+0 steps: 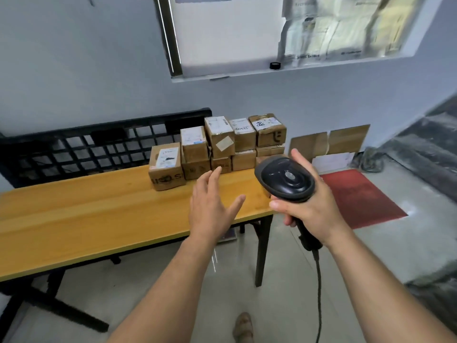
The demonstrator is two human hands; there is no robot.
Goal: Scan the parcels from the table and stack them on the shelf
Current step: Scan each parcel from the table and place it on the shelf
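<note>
Several small cardboard parcels with white labels stand stacked in two layers at the far right end of the wooden table. One parcel stands alone at the stack's left. My left hand hovers over the table in front of the stack, fingers straight and spread, holding nothing. My right hand grips the handle of a black barcode scanner, its head turned toward the parcels; its cable hangs down to the floor.
A black plastic pallet leans against the wall behind the table. A red mat lies on the tiled floor to the right, with flat cardboard sheets against the wall. Dark steps rise at far right. A window recess sits above.
</note>
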